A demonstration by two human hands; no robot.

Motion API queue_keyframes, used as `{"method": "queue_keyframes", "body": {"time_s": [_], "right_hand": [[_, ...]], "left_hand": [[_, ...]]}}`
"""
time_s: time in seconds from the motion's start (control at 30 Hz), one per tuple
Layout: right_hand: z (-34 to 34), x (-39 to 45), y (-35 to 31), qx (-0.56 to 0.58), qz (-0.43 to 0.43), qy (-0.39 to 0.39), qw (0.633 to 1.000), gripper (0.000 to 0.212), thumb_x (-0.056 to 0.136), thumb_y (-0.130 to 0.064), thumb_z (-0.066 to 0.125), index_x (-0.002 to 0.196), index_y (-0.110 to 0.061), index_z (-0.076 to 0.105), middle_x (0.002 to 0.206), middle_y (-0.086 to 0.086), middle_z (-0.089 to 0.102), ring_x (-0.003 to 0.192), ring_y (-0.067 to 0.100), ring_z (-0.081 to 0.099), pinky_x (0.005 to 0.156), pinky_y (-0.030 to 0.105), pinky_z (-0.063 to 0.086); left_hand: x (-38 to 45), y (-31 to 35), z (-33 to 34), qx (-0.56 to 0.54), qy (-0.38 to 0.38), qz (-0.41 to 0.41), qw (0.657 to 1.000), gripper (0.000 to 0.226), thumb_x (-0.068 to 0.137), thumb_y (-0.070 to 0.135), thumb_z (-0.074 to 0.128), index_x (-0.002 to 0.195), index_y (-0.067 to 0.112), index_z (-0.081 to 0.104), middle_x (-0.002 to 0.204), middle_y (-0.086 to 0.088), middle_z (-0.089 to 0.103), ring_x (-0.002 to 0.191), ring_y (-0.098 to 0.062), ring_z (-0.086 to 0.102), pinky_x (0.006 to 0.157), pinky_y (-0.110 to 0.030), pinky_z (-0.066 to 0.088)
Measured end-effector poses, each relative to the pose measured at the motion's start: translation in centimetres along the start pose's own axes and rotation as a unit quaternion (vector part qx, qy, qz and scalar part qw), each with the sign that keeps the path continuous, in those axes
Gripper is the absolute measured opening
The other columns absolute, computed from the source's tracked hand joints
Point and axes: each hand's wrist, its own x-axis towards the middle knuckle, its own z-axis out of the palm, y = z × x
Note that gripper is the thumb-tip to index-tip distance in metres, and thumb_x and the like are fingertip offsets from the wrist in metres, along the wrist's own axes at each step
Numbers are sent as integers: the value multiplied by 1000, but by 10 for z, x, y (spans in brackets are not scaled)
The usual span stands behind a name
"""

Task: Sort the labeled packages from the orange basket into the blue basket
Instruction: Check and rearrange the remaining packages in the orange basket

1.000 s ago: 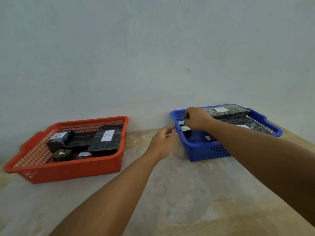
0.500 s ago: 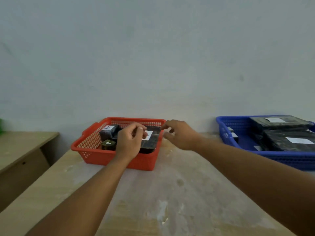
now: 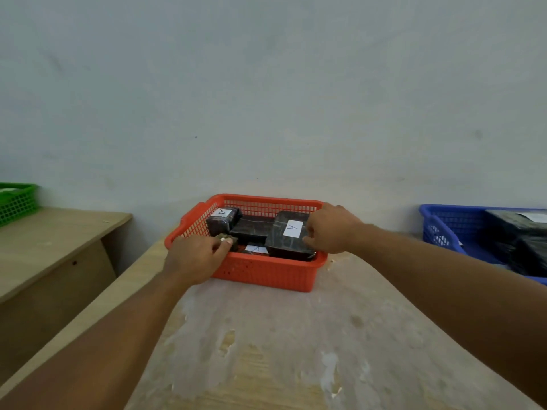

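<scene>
The orange basket [image 3: 266, 275] stands mid-table against the wall. Inside lie a large black package [image 3: 284, 247] with a white "A" label, a small dark labeled package [image 3: 223, 221] at the back left, a flat black package [image 3: 251, 232] between them, and a small olive package [image 3: 233, 241] at the front left. My left hand [image 3: 195, 258] rests over the front left rim, fingertips pinching the olive package. My right hand [image 3: 331, 229] curls around the large package's right edge. The blue basket [image 3: 438, 229] at the far right holds black packages [image 3: 509, 232].
A green basket [image 3: 16, 202] sits on a lower wooden desk [image 3: 44, 250] to the left, with a gap between that desk and the worn table [image 3: 281, 350]. The pale wall runs right behind the baskets.
The view has swung left and nearer to the orange basket. Both hands came down into it: the left onto the olive package, the right onto the large package's edge.
</scene>
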Motion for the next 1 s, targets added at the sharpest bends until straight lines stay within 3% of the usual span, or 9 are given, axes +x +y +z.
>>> {"method": "queue_keyframes", "body": {"time_s": [0.07, 0.17, 0.3, 0.43, 0.57, 0.67, 0.8, 1.0], "right_hand": [[-2, 15, -12, 22, -30, 3, 999, 24, 87, -39, 58, 83, -19, 71, 82, -2, 70, 77, 17, 62, 71, 36, 56], [0, 37, -42, 98, -96, -46, 989, 18, 89, -39, 63, 96, -22, 68, 95, -4, 69, 89, 16, 62, 78, 36, 54], [13, 70, -82, 60, -154, -107, 980, 34, 91, -43, 64, 119, -24, 64, 114, -3, 67, 102, 18, 60, 86, 39, 50], [34, 93, -111, 23, -145, -181, 972, 33, 100, -36, 49, 132, -31, 57, 119, -1, 67, 108, 23, 59, 92, 46, 41], [44, 101, -112, 72, -119, -187, 973, 24, 99, -24, 51, 122, -21, 58, 111, 3, 63, 104, 27, 59, 83, 41, 42], [39, 97, -102, 167, -120, -190, 960, 35, 92, -20, 66, 125, -16, 55, 116, 3, 60, 104, 23, 58, 88, 37, 49], [30, 90, -90, 190, -157, -117, 962, 17, 84, -21, 73, 91, -17, 58, 84, -7, 55, 73, 10, 50, 60, 24, 37], [19, 75, -63, 267, -124, -62, 954, 29, 83, -9, 69, 80, -19, 42, 77, -3, 48, 67, 13, 41, 58, 28, 34]], "left_hand": [[-2, 2, 5, 14, 28, 4, 1000, 65, 97, 57, 13, 90, 29, 72, 77, 3, 70, 74, -17, 62, 64, -32, 37], [-2, 2, 11, 7, 36, -1, 999, 63, 101, 53, 16, 87, 27, 72, 78, 2, 70, 76, -17, 63, 72, -32, 40], [-1, 3, 12, 13, 71, -2, 997, 60, 102, 47, 18, 78, 25, 69, 74, -3, 71, 72, -24, 65, 72, -36, 45], [0, 2, 13, 29, 79, -1, 996, 63, 98, 47, 16, 79, 23, 70, 72, -5, 71, 71, -26, 66, 72, -37, 47], [1, 5, 12, 42, 79, -5, 996, 61, 100, 45, 17, 74, 21, 67, 69, -3, 68, 68, -25, 65, 70, -37, 43], [1, 6, 12, 36, 57, -12, 998, 61, 102, 45, 16, 78, 21, 67, 73, -2, 69, 72, -24, 64, 79, -39, 45], [-1, 8, 11, 33, 53, -16, 998, 60, 102, 45, 15, 85, 20, 67, 77, -4, 70, 77, -25, 65, 83, -41, 45], [1, 20, 11, 8, 39, -30, 999, 62, 102, 47, 14, 77, 20, 63, 77, -2, 70, 78, -24, 64, 86, -42, 44]]}}
